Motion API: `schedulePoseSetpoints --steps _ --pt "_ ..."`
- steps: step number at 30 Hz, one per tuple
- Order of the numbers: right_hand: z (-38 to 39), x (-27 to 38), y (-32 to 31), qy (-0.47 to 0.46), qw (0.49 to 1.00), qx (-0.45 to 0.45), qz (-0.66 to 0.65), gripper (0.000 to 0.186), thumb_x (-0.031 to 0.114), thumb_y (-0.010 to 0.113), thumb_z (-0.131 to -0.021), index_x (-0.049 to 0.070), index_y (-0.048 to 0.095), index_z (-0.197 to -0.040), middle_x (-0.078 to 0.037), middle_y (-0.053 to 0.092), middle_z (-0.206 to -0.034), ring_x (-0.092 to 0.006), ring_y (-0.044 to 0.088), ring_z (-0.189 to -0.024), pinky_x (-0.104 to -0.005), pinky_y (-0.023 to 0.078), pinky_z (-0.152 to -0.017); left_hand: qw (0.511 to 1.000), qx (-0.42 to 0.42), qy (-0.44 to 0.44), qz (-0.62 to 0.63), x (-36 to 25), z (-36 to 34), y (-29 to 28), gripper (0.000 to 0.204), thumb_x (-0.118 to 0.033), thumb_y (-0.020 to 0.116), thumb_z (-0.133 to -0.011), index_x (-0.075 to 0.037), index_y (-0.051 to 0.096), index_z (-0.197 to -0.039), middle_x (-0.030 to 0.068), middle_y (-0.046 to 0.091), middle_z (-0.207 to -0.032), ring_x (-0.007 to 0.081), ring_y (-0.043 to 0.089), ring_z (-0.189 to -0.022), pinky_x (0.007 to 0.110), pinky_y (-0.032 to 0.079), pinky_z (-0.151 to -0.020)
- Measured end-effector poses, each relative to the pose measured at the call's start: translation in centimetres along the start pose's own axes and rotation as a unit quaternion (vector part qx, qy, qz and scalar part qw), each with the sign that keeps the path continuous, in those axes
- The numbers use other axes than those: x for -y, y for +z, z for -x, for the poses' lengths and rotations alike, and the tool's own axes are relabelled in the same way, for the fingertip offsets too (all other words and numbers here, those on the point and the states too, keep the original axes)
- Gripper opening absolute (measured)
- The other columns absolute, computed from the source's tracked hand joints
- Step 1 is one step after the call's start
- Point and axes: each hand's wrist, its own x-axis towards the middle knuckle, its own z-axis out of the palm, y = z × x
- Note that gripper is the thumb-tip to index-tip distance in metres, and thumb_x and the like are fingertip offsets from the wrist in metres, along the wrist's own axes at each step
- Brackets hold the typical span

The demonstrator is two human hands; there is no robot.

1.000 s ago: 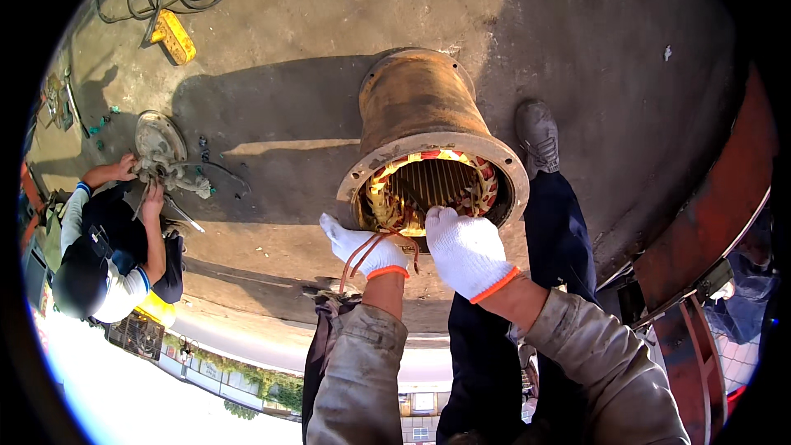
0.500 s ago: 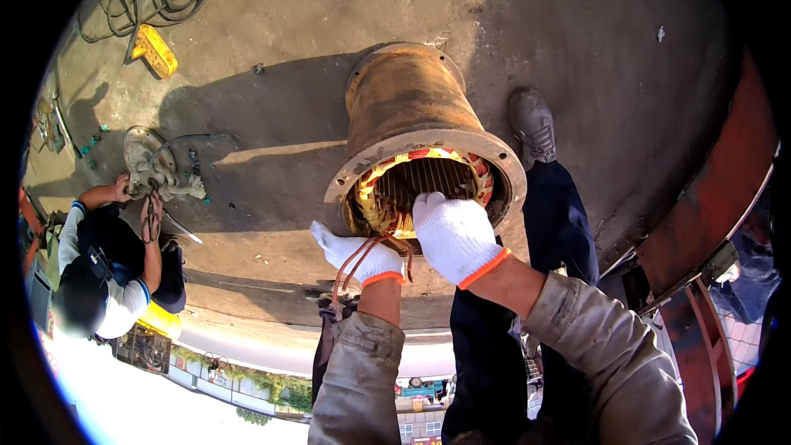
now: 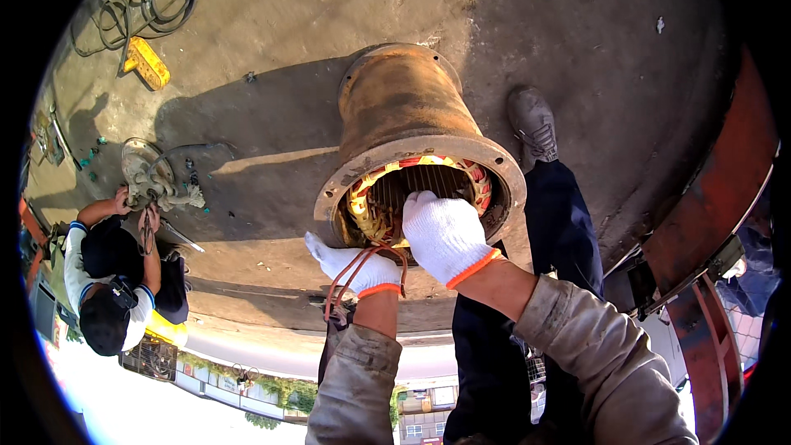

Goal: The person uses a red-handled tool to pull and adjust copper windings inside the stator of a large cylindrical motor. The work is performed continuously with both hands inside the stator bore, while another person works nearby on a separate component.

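A rusty, cylindrical motor housing (image 3: 404, 103) lies on its side in front of me, its flanged open end facing me. Yellow and red bound windings (image 3: 362, 202) ring the inside of the opening. My right hand (image 3: 445, 235), in a white knit glove, is closed at the lower part of the opening; whatever its fingers pinch is hidden. My left hand (image 3: 350, 268), also gloved, is under the lower left rim. One digit points out to the left, and the other fingers are hidden. Reddish-brown lead wires (image 3: 358, 270) loop from the windings over my left hand.
My shoe (image 3: 533, 119) stands right of the housing. At left, a co-worker (image 3: 107, 313) crouches, hands on a round metal part (image 3: 148, 169). Beyond lie a yellow object (image 3: 148, 63) and coiled black cable (image 3: 156, 0). A curved rusty steel structure (image 3: 709, 189) borders the right side.
The flanged end of the housing and both my hands appear slightly farther left in the picture. The view has also shifted a little. My right hand stays closed at the opening.
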Motion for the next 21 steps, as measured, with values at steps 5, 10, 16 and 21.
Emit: schedulePoseSetpoints --steps 5,10,16,21 --pt "-3.5 -2.5 2.2 -0.004 0.995 -0.078 -0.054 0.021 0.010 0.067 -0.080 -0.004 0.073 -0.094 -0.022 0.069 -0.081 -0.0356 0.073 -0.069 -0.0466 0.060 -0.060 0.976 0.004 -0.171 0.132 -5.1 3.9 3.4 0.077 -0.055 0.046 -0.105 0.000 0.034 -0.159 0.0205 0.038 -0.162 0.0371 0.045 -0.144 0.048 0.039 -0.119" --pt "-4.7 -2.0 2.5 -0.016 0.988 -0.114 -0.104 0.017 0.012 0.067 -0.080 -0.002 0.075 -0.087 -0.022 0.071 -0.077 -0.0365 0.073 -0.068 -0.0465 0.060 -0.062 0.990 0.002 -0.123 0.063 -1.8 1.9 0.6 0.073 -0.052 0.043 -0.106 -0.004 0.031 -0.160 0.0192 0.035 -0.164 0.0354 0.043 -0.146 0.048 0.038 -0.120" --pt "-3.1 -1.4 1.6 0.005 0.991 -0.121 -0.053 0.019 0.013 0.067 -0.082 -0.003 0.074 -0.090 -0.022 0.072 -0.081 -0.0362 0.074 -0.069 -0.0457 0.060 -0.062 0.992 -0.027 -0.113 0.052 -3.3 2.1 2.2 0.063 -0.039 0.040 -0.109 -0.003 0.033 -0.160 0.0228 0.035 -0.163 0.0361 0.047 -0.142 0.046 0.043 -0.117" --pt "-1.6 -1.1 0.3 0.005 0.997 -0.054 -0.050 0.025 0.013 0.070 -0.080 -0.002 0.072 -0.100 -0.019 0.070 -0.081 -0.0323 0.075 -0.070 -0.0444 0.060 -0.061 0.992 -0.071 -0.089 0.044 -4.8 3.1 4.0 0.058 -0.030 0.041 -0.110 0.004 0.035 -0.157 0.0248 0.036 -0.162 0.0393 0.050 -0.140 0.046 0.043 -0.118"
